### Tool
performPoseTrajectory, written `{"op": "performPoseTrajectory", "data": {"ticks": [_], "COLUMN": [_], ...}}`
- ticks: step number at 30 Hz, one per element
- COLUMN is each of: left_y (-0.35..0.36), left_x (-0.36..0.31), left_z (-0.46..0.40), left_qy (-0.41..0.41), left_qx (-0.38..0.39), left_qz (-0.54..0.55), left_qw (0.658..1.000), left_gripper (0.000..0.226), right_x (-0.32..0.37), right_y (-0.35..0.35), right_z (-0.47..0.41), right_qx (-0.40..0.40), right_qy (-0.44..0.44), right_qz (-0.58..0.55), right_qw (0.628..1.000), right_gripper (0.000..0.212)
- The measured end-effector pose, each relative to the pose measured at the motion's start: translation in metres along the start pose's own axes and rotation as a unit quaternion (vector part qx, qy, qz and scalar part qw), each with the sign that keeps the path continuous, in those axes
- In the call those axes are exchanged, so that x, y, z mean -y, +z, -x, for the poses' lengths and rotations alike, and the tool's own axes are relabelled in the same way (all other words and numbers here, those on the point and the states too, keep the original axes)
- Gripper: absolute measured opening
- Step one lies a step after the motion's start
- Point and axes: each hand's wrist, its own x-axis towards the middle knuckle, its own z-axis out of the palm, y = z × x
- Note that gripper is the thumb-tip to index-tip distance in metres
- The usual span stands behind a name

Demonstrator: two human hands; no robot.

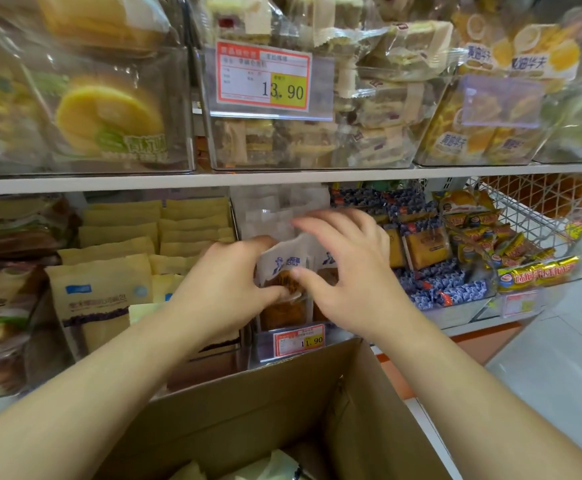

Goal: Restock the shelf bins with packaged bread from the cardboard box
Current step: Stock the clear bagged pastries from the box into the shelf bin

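Observation:
A white-topped bread packet (284,271) with blue print and brown bread inside stands in a clear bin (261,355) on the lower shelf, above an 11.90 price tag (299,340). My left hand (227,282) grips the packet from its left side, thumb on top. My right hand (348,268) reaches over from the right, fingers spread across the packet tops and thumb on the front packet. An open cardboard box (282,410) sits below my arms; a few pale wrapped packets (272,467) show at its bottom.
Yellow-brown bread bags (106,292) fill the bin to the left. Blue-patterned and golden snack packs (455,271) lie in bins to the right, beside a white wire basket (531,209). Clear bins of cakes line the upper shelf (282,178), with a 13.90 tag (263,76).

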Motion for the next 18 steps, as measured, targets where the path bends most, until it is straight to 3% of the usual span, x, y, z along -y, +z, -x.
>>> {"op": "performPoseTrajectory", "data": {"ticks": [3,6,9,12,16,18], "left_y": [-0.017,-0.026,-0.017,-0.005,-0.001,-0.004], "left_x": [0.006,0.019,0.031,0.036,0.035,0.033], "left_z": [-0.004,-0.015,-0.032,-0.043,-0.046,-0.044], "left_qy": [-0.012,-0.075,-0.108,-0.142,-0.14,-0.125], "left_qx": [0.072,0.019,-0.067,-0.066,-0.08,-0.111], "left_qz": [0.063,0.175,0.099,0.051,0.056,0.077], "left_qw": [0.995,0.981,0.987,0.986,0.985,0.983], "left_gripper": [0.052,0.037,0.044,0.054,0.014,0.008], "right_x": [-0.002,-0.005,-0.005,-0.005,-0.007,-0.007], "right_y": [0.012,0.015,0.015,0.015,0.016,0.017], "right_z": [-0.002,-0.003,-0.002,-0.002,-0.002,-0.002], "right_qx": [-0.039,-0.039,-0.042,-0.039,-0.042,-0.044], "right_qy": [0.026,0.038,0.04,0.041,0.037,0.04], "right_qz": [0.013,0.001,0.001,0.0,-0.001,-0.001], "right_qw": [0.999,0.999,0.998,0.998,0.998,0.998], "right_gripper": [0.037,0.034,0.033,0.033,0.033,0.033]}}
